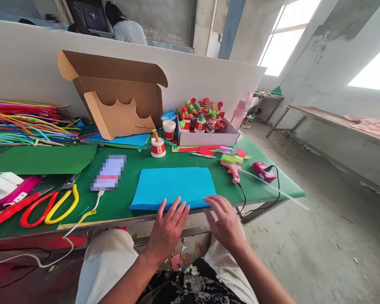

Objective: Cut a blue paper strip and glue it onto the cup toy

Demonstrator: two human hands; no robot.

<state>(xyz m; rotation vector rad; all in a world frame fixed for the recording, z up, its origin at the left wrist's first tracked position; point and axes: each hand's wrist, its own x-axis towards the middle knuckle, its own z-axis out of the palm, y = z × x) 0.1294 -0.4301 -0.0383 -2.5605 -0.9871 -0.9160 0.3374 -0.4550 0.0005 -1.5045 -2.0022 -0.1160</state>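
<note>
A sheet of blue craft paper (175,183) lies in front of me, its near edge along the table's front edge and seemingly folded up there. My left hand (169,228) rests its outstretched fingertips on that near edge, a little right of its middle. At the sheet's right corner is my right hand (223,221), fingers extended and slightly bent, touching or just over the paper. Neither hand grasps anything. Behind the sheet stands a paper-cup figure (158,147) with a red band and coiled paper arms.
A pink glue gun (232,171) with a cord lies right, near a magenta power socket (264,171). A white box (210,138) of cup figures and an open cardboard box (120,93) stand behind. Left are yellow-handled pliers (65,204), a blurred phone (109,173) and pipe cleaners (25,122).
</note>
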